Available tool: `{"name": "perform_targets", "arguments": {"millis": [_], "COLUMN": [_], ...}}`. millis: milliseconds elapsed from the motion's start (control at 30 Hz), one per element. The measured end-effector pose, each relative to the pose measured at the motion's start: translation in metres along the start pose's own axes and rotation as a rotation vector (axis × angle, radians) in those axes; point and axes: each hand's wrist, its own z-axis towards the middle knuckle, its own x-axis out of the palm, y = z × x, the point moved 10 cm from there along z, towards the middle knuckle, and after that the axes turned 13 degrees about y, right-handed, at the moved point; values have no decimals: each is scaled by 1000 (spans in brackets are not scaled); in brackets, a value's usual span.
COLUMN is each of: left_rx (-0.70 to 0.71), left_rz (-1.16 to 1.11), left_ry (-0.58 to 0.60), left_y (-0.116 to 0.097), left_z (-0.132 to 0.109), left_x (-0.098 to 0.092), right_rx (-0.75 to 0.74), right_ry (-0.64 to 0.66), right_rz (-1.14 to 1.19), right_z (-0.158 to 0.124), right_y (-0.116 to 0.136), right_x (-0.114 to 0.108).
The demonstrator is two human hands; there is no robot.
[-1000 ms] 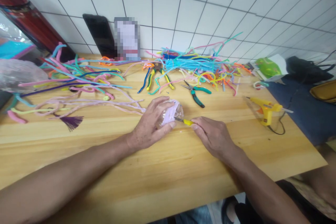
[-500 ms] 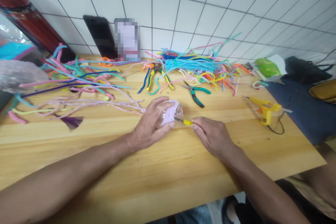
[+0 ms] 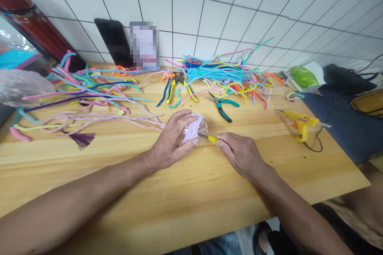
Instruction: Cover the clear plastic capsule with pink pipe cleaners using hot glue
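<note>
Near the middle of the wooden table (image 3: pixel 191 191), my left hand (image 3: pixel 170 141) is wrapped round a clear, rounded plastic piece (image 3: pixel 203 126) with a pale lilac patch on its side. My right hand (image 3: pixel 237 151) is closed on the yellow handle of a small tool (image 3: pixel 212 138). The tool's thin dark tip touches the lilac patch; whether it goes in cannot be made out. Behind the plastic piece lie green-handled pliers (image 3: pixel 223 107), and farther back are yellow-green pliers (image 3: pixel 183 87) with spread handles.
Colourful pipe cleaners (image 3: pixel 215 73) are heaped along the tiled wall, with more (image 3: pixel 89 91) at left. A purple tassel (image 3: pixel 83 139) lies before them. A yellow glue gun (image 3: pixel 302 125) with a cord is at right. A black phone (image 3: pixel 115 44) leans on the wall.
</note>
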Motion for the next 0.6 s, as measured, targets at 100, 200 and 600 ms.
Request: {"name": "perform_targets", "arguments": {"millis": [100,200,600], "left_rx": [6,7,13], "left_rz": [8,23,54], "left_ry": [2,-4,6], "left_y": [0,0,1], "left_z": [0,0,1], "left_x": [0,0,2], "right_rx": [-5,4,-13], "right_ry": [-4,3,-26], "right_rz": [7,20,4], "right_z": [0,0,1], "right_y": [0,-1,2], "right_x": [0,1,-3]}}
